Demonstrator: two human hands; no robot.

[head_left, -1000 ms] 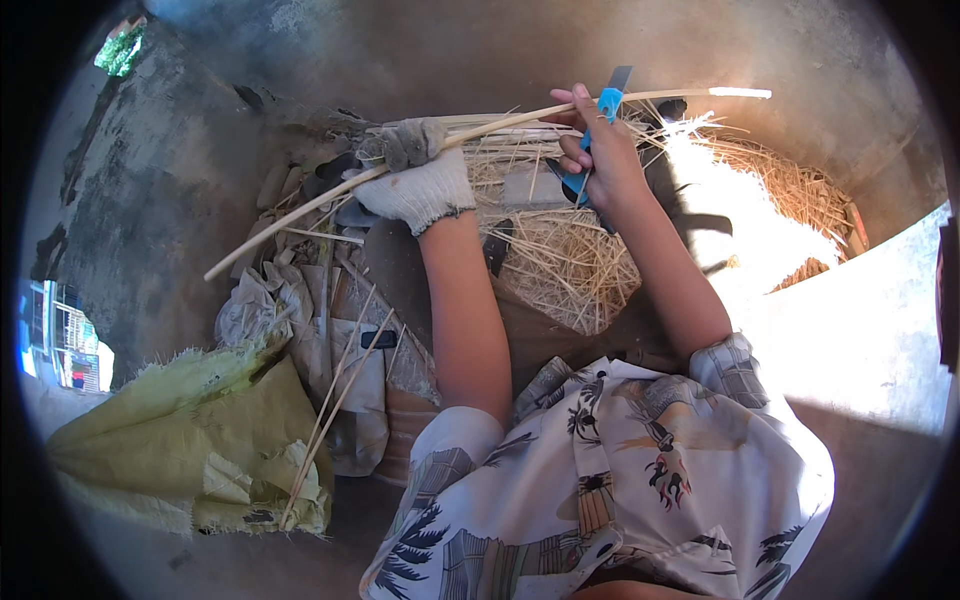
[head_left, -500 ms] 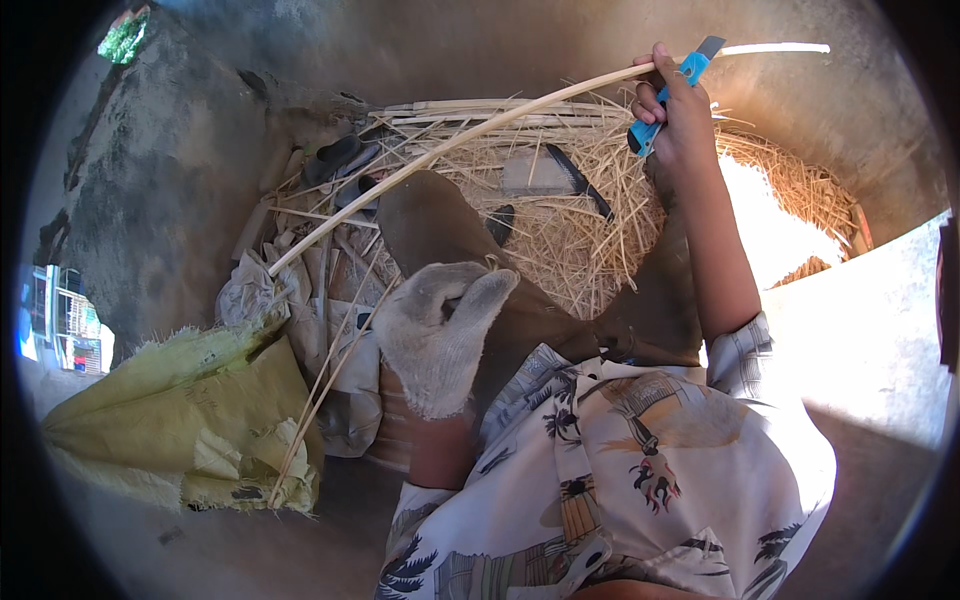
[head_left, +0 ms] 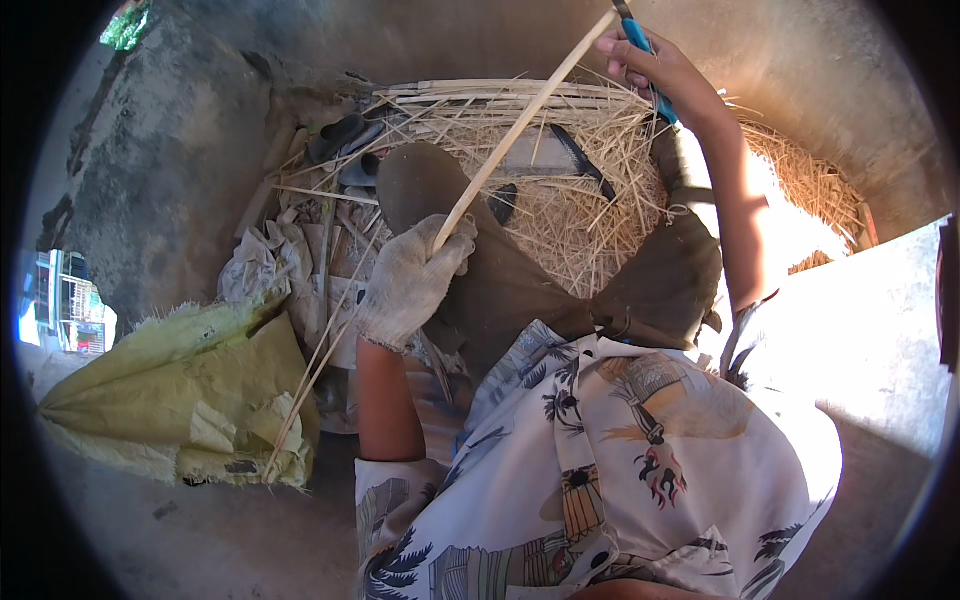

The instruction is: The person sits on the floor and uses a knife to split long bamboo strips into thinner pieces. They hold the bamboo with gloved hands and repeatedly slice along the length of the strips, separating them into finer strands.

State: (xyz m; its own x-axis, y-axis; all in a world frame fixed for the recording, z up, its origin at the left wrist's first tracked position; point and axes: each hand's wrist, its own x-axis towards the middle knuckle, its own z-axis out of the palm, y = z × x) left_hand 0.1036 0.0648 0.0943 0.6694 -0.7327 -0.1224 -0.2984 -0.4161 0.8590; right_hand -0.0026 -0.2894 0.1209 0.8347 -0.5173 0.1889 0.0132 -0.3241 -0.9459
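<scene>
A long pale strip of split bamboo slants up and to the right across the middle. Its lower end is gripped by my left hand, which wears a whitish knitted glove. At the upper right my bare right hand is closed round a blue utility knife. The knife's blade end points up, beside the strip's upper part. My right fingertips come close to the strip; whether they touch it I cannot tell. The strip's far tip is at the top edge of the view.
Thin shavings lie heaped between my legs, with a dark curved-handled tool on them. Several long strips rest along the wall. A yellow-green woven sack lies at left, with two thin strips across it.
My left hand has gone from holding nothing to gripping the strip's lower end. The strip has swung steeper and shifted right. My right hand with the knife has moved slightly up and left.
</scene>
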